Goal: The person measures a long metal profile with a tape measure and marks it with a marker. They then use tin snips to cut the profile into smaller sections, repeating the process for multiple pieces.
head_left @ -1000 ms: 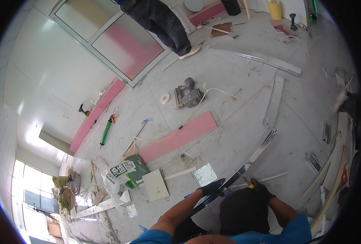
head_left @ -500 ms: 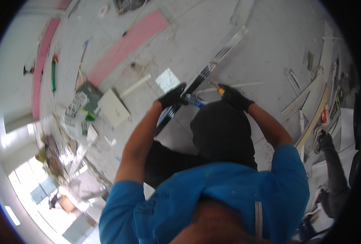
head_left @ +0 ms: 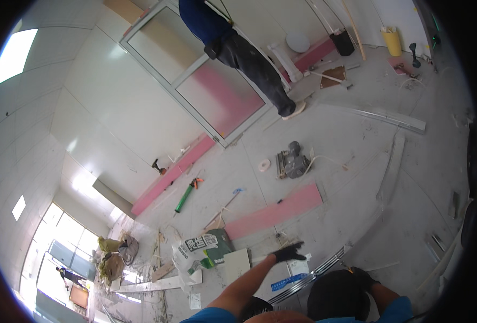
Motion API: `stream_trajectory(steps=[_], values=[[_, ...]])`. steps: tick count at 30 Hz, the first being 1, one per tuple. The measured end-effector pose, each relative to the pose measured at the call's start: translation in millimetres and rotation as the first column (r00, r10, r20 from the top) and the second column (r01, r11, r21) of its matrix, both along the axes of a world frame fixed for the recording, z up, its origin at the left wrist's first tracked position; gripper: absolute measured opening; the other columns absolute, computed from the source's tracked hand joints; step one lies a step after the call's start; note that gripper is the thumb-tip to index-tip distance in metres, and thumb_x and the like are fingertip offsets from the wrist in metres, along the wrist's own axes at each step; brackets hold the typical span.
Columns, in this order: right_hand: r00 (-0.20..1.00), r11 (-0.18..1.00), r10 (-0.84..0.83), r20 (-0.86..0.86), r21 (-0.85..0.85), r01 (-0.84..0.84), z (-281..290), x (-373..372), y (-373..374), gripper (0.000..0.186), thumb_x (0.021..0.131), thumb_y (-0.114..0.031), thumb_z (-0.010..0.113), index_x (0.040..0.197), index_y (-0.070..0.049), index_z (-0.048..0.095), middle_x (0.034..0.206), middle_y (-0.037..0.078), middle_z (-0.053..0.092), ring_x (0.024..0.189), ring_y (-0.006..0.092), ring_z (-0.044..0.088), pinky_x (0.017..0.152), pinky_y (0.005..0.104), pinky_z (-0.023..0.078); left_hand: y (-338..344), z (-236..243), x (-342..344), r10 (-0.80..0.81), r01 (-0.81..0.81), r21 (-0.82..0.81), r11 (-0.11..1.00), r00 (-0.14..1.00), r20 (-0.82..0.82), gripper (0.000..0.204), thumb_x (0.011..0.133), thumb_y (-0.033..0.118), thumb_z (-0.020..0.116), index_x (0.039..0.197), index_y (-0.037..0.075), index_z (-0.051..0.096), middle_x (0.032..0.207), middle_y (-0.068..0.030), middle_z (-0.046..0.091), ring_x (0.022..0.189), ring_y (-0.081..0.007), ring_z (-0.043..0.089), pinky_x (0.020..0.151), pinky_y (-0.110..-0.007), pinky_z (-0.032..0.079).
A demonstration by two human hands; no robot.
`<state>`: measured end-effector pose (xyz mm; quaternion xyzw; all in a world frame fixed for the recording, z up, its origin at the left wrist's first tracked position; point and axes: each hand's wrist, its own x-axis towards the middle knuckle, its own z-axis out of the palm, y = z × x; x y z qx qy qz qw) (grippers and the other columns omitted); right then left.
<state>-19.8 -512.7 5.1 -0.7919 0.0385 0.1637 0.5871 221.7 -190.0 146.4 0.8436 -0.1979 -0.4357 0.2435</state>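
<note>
My left hand, in a black glove, is held out with its fingers spread and nothing in it. Below it a bundle of shiny metal strips lies slanting across the floor. Alongside the strips is a blue printed strip. My right hand, gloved too, is closed beside my bent, dark-clad knee. A small yellow-orange bit of a tool shows at its fingers; the rest of that tool is hidden.
A pink board lies ahead, with a grey power tool beyond it. Left are a green caulking gun, a printed bag and a pale tile. A person stands by a glass door.
The view has swung up toward the far wall. My left hand has come off the metal strips and opened. My right hand stays closed by the knee.
</note>
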Motion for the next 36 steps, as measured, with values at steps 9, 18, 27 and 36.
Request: stream_trajectory(steps=[9,18,27,36], values=[[0.971,0.965,0.143,0.192,-0.245,-0.094,-67,17,7,0.055,0.091,-0.054,0.053,0.107,-0.001,0.056,0.103,0.025,0.067,0.100,0.0417,0.063,0.084,0.0475,0.049,0,197,147,0.130,-0.127,-0.066,0.990,0.605,0.786,0.092,0.075,0.056,0.077,0.143,0.004,0.044,0.146,-0.0230,0.044,0.134,-0.0352,0.044,0.110,-0.041,0.039],[0.948,0.961,0.144,0.285,-0.271,-0.065,-97,19,8,0.057,0.092,-0.055,0.053,0.112,-0.002,0.057,0.114,0.026,0.064,0.108,0.0420,0.060,0.090,0.0476,0.048,-19,189,134,-0.047,-0.035,0.087,0.996,0.616,0.786,0.093,0.076,0.061,0.073,0.146,0.009,0.041,0.153,-0.0250,0.034,0.147,-0.0361,0.025,0.117,-0.043,0.028],[0.976,0.970,0.129,0.178,-0.227,-0.087,-40,12,9,0.041,0.097,-0.037,0.047,0.113,0.000,0.053,0.111,0.027,0.063,0.106,0.0442,0.059,0.088,0.0489,0.047,13,177,128,-0.042,-0.026,0.070,0.997,0.583,0.812,0.082,0.077,0.052,0.078,0.140,0.007,0.049,0.150,-0.0256,0.038,0.141,-0.0373,0.035,0.114,-0.044,0.032],[0.980,0.967,0.155,0.127,-0.223,-0.124,-19,13,0,0.039,0.099,-0.034,0.046,0.118,0.000,0.052,0.114,0.027,0.063,0.109,0.0422,0.059,0.091,0.0469,0.046,9,155,102,-0.014,-0.071,0.087,0.994,0.689,0.725,0.085,0.077,0.054,0.076,0.143,0.011,0.047,0.155,-0.0236,0.032,0.141,-0.0374,0.037,0.112,-0.042,0.036]])
